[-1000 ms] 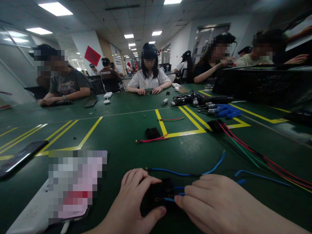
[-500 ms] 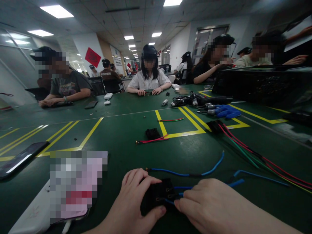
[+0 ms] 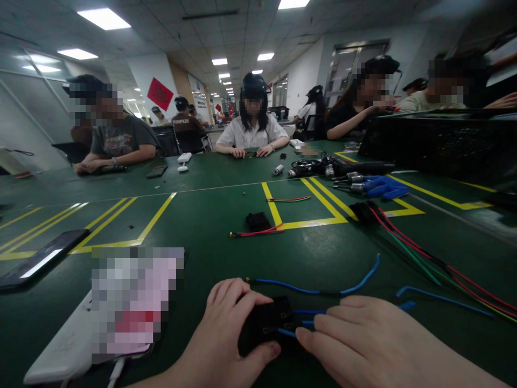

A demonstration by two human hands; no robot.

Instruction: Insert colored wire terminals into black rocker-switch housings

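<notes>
the left grip [image 3: 231, 323] clasps a black boxy housing [image 3: 277, 315] toward the green desk's [image 3: 205, 264] near edge; the right grip [image 3: 359, 334] pinches slim blue insulated wires [image 3: 287, 333] entering brassy terminals [image 3: 266, 330].

- Dim overall; white ceiling panels [image 3: 104, 19] light the room from above, blown out to flat white.
- A soft sheen lies on the green tabletop [image 3: 319, 235]; a glare streak crosses the smartphone [image 3: 44, 261].
- The black connector housing [image 3: 266, 323] sinks into shadow, edges indistinct.
- Wide-angle stretching and smeary blur at the sides.
- Pixelation masks several patches.
</notes>
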